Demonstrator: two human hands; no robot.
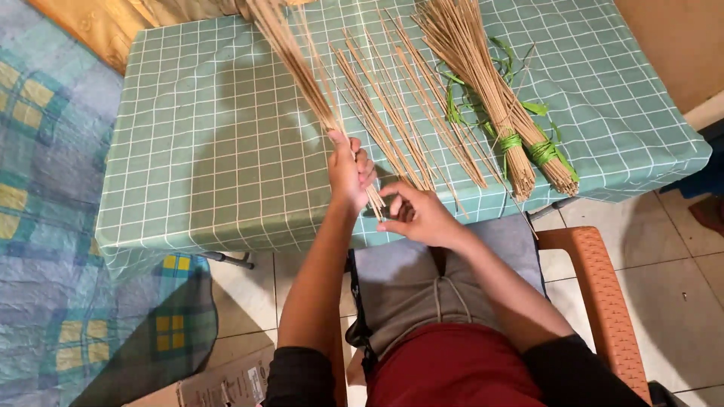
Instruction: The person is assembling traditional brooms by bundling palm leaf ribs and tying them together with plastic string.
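Stick bundle (302,71) in left hand (348,172)

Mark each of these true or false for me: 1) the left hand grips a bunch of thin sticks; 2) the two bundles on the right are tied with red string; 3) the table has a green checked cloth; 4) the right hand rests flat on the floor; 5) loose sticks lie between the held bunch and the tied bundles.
1) True: the left hand is closed around a bunch of thin sticks.
2) False: the two tied bundles are bound with green strips.
3) True: the table wears a green checked cloth.
4) False: the right hand is at the table edge, by the bunch's lower end.
5) True: loose sticks lie spread there.
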